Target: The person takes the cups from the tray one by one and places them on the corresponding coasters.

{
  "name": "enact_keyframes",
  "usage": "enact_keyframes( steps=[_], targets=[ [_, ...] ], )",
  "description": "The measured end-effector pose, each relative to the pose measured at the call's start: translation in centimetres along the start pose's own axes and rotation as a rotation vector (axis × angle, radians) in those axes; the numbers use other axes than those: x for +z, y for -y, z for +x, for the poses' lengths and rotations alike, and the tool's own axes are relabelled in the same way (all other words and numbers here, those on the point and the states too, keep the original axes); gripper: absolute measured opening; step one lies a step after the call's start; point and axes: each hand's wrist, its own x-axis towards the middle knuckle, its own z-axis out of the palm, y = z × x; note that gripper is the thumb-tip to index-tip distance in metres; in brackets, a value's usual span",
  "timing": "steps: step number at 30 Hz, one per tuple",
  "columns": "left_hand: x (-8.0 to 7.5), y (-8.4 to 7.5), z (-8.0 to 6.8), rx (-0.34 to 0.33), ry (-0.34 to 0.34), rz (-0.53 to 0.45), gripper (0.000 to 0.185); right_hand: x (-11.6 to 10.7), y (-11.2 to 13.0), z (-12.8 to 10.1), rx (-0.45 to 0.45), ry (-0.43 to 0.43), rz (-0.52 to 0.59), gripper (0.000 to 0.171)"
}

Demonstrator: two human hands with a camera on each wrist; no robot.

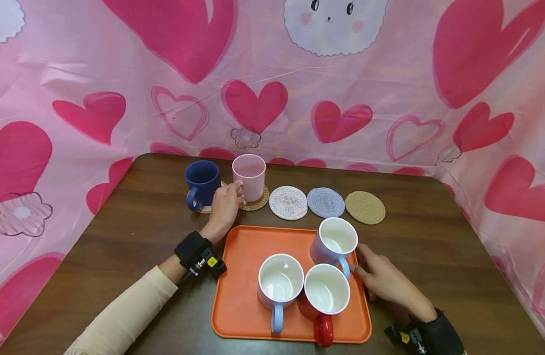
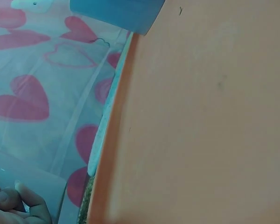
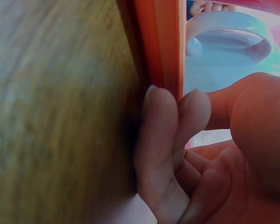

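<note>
A tray sits near the front edge of the bench, carrying three mugs: one in its far right corner, two side by side at its near end, the left-hand mug touching the right-hand mug. Behind the tray runs a row of five coasters; the two leftmost each bear a cup, the handled cup left of the tall cup, while three bare coasters lie to their right. The left hand rests between the tray's far left corner and the tall cup, touching it; the right hand lies at the tray's right edge, beside the corner mug's handle.
</note>
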Motion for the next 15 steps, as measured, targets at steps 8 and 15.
enact_keyframes(
  steps=[8,15],
  targets=[
    [0.6,0.2,0.1,-0.037,-0.025,-0.004,0.045,0.0,0.1,0.0,0.000,-0.001,0.002,0.056],
    [1.3,0.6,-0.4,-0.079,-0.073,0.065,0.045,0.0,0.1,0.0,0.007,0.000,0.011,0.057]
  ],
)
